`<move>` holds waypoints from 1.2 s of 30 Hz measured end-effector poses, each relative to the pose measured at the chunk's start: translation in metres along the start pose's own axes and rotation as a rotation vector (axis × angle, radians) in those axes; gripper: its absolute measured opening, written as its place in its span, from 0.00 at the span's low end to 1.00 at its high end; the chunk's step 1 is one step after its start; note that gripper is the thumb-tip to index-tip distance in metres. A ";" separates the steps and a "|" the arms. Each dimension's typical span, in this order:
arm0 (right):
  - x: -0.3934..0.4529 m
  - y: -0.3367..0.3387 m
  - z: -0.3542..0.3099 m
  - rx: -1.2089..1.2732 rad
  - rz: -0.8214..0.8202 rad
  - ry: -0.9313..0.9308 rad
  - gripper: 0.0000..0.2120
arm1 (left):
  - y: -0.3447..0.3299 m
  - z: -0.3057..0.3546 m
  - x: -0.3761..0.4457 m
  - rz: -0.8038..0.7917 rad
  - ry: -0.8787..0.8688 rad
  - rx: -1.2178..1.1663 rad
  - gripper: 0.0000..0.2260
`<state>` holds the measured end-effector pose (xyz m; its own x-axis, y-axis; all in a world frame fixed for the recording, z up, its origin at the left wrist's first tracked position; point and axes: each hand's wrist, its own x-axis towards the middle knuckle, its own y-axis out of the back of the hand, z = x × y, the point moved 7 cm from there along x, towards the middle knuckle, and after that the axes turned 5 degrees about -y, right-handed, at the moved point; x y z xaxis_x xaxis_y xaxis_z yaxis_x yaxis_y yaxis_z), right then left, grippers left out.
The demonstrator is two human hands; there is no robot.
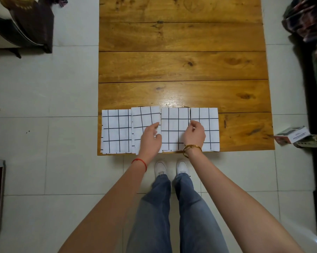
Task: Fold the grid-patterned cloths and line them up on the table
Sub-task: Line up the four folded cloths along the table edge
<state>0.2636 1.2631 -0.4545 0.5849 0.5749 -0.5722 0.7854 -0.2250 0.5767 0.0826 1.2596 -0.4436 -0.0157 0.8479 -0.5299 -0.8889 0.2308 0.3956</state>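
Near edge: four folded cloths [175,128] in a row, edges touching | left hand [150,137], right hand [194,134] over the middle seams | bare tabletop [181,66] beyond and right of row | box [291,136] off right corner

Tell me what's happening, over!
Left hand open on second white grid-patterned folded cloth. Right hand fingers pinching fourth cloth's left edge. Four cloths in row along wooden table's near edge. Nothing blocking.

left hand [150,138] blurred, box [291,136] print unreadable
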 end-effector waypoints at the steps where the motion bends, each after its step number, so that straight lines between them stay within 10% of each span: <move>1: 0.003 0.004 0.001 -0.034 -0.006 0.013 0.17 | -0.010 0.002 0.000 -0.019 0.011 -0.009 0.20; 8: 0.020 0.000 0.013 -0.096 -0.201 -0.002 0.17 | -0.036 -0.003 0.001 -0.046 0.131 -0.031 0.22; 18: 0.060 0.066 0.019 -0.079 0.074 0.028 0.17 | -0.072 0.023 -0.009 -0.113 0.038 -0.027 0.19; 36: 0.080 0.075 0.038 -0.168 -0.141 0.043 0.19 | -0.119 0.035 -0.010 -0.189 0.126 -0.024 0.22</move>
<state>0.3773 1.2627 -0.4788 0.4600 0.6250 -0.6307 0.8118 -0.0084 0.5838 0.2046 1.2405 -0.4585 0.0965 0.7237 -0.6833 -0.8922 0.3672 0.2630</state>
